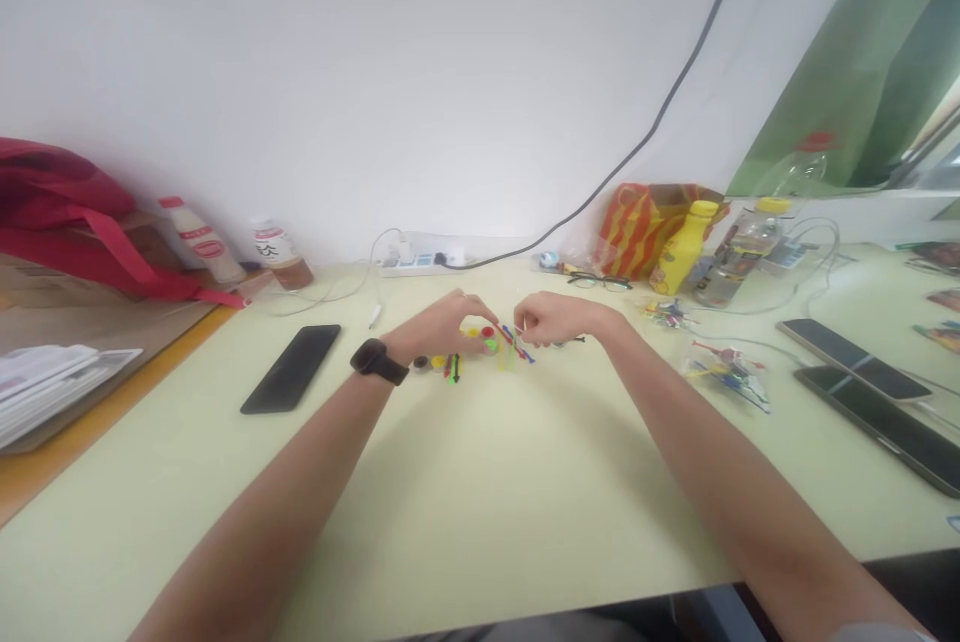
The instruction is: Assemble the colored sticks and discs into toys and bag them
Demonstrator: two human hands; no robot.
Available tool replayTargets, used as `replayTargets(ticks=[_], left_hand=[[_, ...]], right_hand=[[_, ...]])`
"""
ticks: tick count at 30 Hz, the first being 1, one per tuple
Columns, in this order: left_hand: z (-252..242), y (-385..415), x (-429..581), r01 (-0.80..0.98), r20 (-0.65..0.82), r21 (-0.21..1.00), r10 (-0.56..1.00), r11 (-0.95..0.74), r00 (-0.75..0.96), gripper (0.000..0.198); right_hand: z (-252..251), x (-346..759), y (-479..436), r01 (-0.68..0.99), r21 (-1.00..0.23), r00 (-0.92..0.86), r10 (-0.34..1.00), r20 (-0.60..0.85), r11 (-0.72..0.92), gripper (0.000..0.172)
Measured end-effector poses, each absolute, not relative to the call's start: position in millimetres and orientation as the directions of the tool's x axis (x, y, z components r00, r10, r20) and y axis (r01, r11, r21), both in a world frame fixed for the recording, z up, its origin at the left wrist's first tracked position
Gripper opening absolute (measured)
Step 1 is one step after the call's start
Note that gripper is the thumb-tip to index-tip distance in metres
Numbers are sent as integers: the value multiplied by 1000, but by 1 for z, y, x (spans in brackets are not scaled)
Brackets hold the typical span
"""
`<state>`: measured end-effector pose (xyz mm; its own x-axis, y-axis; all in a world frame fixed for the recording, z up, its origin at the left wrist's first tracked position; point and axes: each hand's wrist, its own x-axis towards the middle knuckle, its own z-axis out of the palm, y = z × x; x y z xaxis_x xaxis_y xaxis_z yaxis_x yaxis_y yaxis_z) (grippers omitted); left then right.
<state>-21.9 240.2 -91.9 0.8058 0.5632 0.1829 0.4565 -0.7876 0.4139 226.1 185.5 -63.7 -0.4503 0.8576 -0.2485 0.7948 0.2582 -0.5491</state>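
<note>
1. The hands: the left hand point(442, 327) and the right hand point(551, 319) are raised close together on the worktop point(480, 482), just in front of the power strip point(420, 262). Both curl downward, not spread, with the fingertips near each other but apart. Whether either is pinching a piece can't be told from here; the fingers hide that. A watch point(379, 360) sits on the left wrist.

2. The pieces: directly below the hands, in front of the power strip, lie small plastic bits: round caps point(472, 342) in red, yellow and green, thin coloured sticks point(454, 367) and a yellow-green loop point(506, 357). The right hand's fingers are right beside the loop.

3. How far along: only a small batch is out in front of the hands. More coloured bits sit in a clear bag point(726, 374) and a small heap point(664, 312), both well right of the power strip. No finished build can be made out.

4. Around them: left of the power strip are a black phone point(291, 368) and, further off, a red bag point(67, 207) — two milk bottles point(199, 240) stand beside it. To the right are glasses point(600, 282), a yellow bottle point(682, 247) and two more phones point(862, 397).
</note>
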Motion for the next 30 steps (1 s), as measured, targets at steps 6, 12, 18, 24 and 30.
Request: replayTargets(ticks=[6, 12, 18, 24, 30], left_hand=[[-70, 221, -3, 246, 365, 702, 634, -668, 682, 37], [-59, 209, 6, 124, 508, 675, 580, -727, 637, 29], [-66, 213, 3, 186, 480, 667, 607, -721, 633, 20], [-66, 214, -4, 302, 228, 658, 565, -689, 793, 16], [-69, 217, -7, 468, -78, 526, 508, -710, 858, 18]], right_hand=[[-60, 225, 187, 391, -891, -410, 910, 55, 230, 12], [-60, 216, 187, 165, -961, -346, 925, 156, 224, 14], [-70, 203, 189, 303, -931, -257, 958, 126, 204, 11], [-97, 203, 204, 662, -749, -101, 994, -51, 29, 24], [-102, 198, 200, 717, -697, -183, 967, -175, 10, 42]])
